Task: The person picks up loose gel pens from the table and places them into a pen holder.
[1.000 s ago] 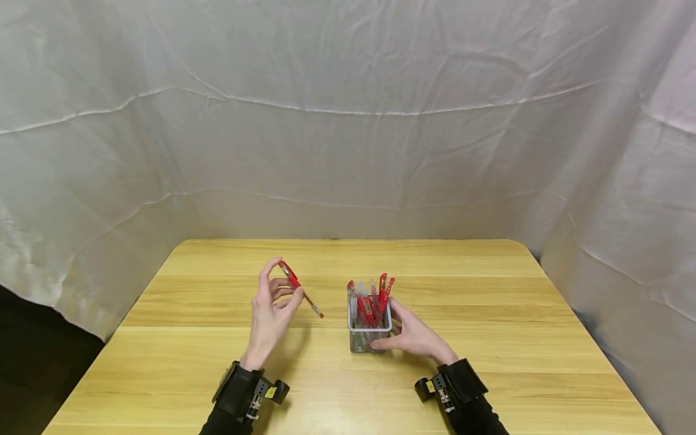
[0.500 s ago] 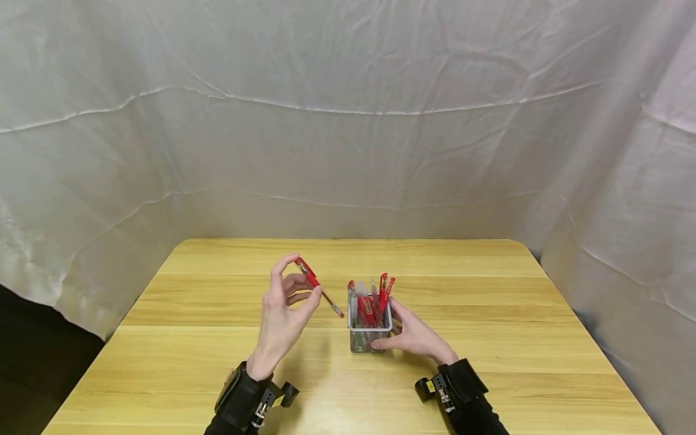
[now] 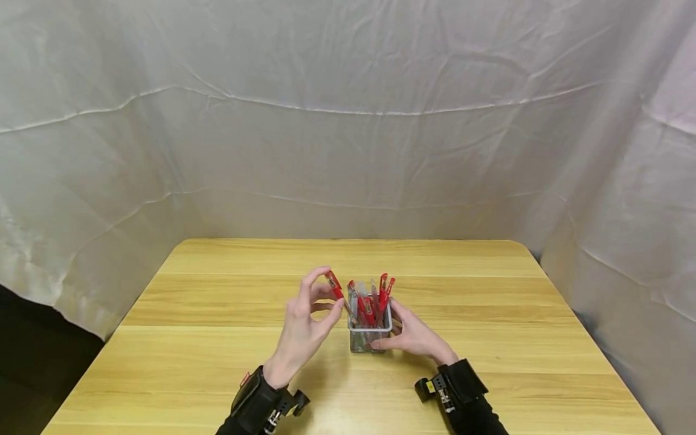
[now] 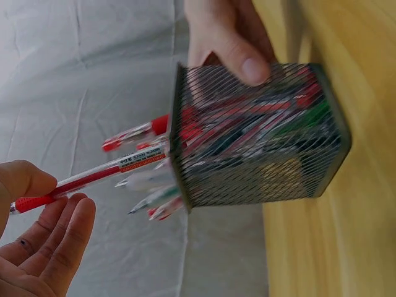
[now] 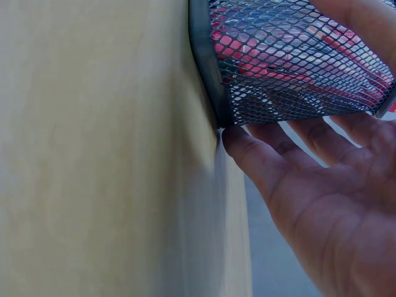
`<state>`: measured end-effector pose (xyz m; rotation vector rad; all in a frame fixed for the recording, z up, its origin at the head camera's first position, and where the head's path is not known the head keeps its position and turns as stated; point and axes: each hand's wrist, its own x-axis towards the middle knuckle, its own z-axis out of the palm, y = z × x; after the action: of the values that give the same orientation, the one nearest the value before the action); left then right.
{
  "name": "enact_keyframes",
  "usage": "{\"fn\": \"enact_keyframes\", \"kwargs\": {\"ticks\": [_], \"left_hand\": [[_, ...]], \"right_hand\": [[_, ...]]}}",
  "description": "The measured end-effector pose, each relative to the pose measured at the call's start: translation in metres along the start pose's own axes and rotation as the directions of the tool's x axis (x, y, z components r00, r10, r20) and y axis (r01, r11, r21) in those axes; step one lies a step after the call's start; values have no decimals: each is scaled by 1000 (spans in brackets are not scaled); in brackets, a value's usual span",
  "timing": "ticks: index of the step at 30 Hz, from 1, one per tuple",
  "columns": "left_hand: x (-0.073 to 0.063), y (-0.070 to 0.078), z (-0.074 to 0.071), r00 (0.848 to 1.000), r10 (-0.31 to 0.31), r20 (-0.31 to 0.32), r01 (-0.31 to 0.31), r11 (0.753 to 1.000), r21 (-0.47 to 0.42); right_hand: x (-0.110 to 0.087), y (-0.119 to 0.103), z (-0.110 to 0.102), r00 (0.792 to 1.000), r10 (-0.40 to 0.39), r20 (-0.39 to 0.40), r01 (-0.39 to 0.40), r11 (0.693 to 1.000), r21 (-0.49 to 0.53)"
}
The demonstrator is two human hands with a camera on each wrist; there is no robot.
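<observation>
My left hand [image 3: 301,326] pinches a red gel pen [image 3: 334,284] between thumb and index finger, the other fingers loosely bent. The pen slants down to the right, and in the left wrist view its clear barrel [image 4: 93,176] reaches the mouth of a black mesh pen holder [image 4: 260,185]. How far it is inside cannot be told. Several red and clear pens [image 3: 367,309] stand in the holder; a green one shows through the mesh. My right hand [image 3: 418,335] grips the holder from the right, thumb on the near side, fingers against another side in the right wrist view.
The holder stands on a light wooden table [image 3: 489,314] with rounded far corners. A pale grey cloth [image 3: 348,151] hangs behind and on both sides. Black wrist straps with small cameras sit on both wrists.
My left hand has carried the red gel pen to the right, from apart from the pen holder to its opening. The right hand and the holder have stayed in place.
</observation>
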<state>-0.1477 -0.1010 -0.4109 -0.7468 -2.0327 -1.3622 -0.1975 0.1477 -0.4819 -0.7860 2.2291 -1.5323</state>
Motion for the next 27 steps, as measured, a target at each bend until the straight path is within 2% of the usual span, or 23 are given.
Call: {"fn": "enact_keyframes", "kwargs": {"ticks": [7, 14, 20, 27], "left_hand": [[-8, -5, 9, 999, -5, 53, 4, 1000, 4], [-14, -7, 13, 993, -31, 110, 15, 989, 147], [-18, -10, 18, 993, -58, 105, 28, 962, 272], [-20, -14, 23, 996, -60, 61, 37, 947, 318]], "right_hand": [[-1, -3, 0, 1000, 12, -6, -12, 1000, 20], [-1, -4, 0, 1000, -4, -5, 4, 1000, 6], [0, -1, 0, 1000, -27, -5, 27, 1000, -11], [0, -1, 0, 999, -31, -7, 31, 999, -17]]}}
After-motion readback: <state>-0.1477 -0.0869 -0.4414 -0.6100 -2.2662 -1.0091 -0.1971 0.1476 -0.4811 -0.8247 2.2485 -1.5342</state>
